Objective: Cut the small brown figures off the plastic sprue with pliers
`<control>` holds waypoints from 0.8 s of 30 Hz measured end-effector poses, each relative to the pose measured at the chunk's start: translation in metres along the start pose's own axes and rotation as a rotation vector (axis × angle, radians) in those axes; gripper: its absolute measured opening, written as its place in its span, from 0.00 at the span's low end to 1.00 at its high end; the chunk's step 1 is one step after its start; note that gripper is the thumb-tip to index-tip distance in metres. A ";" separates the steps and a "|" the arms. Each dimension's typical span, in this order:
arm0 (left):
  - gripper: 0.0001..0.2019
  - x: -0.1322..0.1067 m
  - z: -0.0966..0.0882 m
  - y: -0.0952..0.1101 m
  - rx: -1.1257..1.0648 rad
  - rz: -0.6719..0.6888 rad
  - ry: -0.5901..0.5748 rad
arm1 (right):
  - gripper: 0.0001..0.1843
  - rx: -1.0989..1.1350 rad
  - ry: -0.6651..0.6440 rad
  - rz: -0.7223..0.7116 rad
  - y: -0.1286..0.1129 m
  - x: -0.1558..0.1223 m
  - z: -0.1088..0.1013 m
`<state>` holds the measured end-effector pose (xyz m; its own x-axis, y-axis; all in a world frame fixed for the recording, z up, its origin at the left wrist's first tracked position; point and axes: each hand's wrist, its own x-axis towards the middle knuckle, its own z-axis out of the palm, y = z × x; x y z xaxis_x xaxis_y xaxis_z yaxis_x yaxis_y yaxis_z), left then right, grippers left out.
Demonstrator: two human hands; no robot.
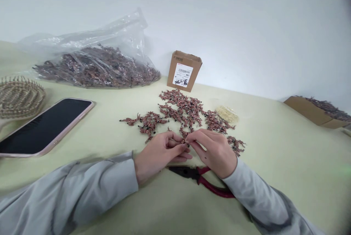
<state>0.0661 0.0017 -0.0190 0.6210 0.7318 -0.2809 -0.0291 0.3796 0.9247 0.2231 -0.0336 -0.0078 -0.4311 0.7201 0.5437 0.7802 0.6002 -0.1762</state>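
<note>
Both my hands meet at the middle of the table, fingertips together. My left hand (166,146) pinches a small brown animal figurine (184,140), mostly covered by the fingers. Thumb and forefinger of my right hand (212,149) are pressed together at the same figurine; whatever they pinch is too small to make out. Just beyond the fingers lies a loose pile of similar brown figurines (183,105), with dark tips on their limbs. Below my right hand rest pliers (189,172) with dark jaws and red handles, partly hidden by my right wrist.
A clear plastic bag (95,65) full of figurines lies at the back left. Near it are a phone (46,127) and a hairbrush (22,98). A cardboard box (183,70) stands behind the pile, beside a small bag of yellowish bits (227,114). Another filled box (309,110) sits far right.
</note>
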 end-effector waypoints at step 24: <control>0.06 0.001 -0.005 0.006 -0.142 -0.026 -0.035 | 0.14 -0.226 -0.531 0.143 -0.027 -0.061 -0.041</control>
<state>0.0628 0.0079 -0.0150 0.6494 0.7018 -0.2928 -0.1218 0.4761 0.8709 0.2475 -0.1078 -0.0024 -0.4368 0.8990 0.0327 0.8993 0.4373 -0.0069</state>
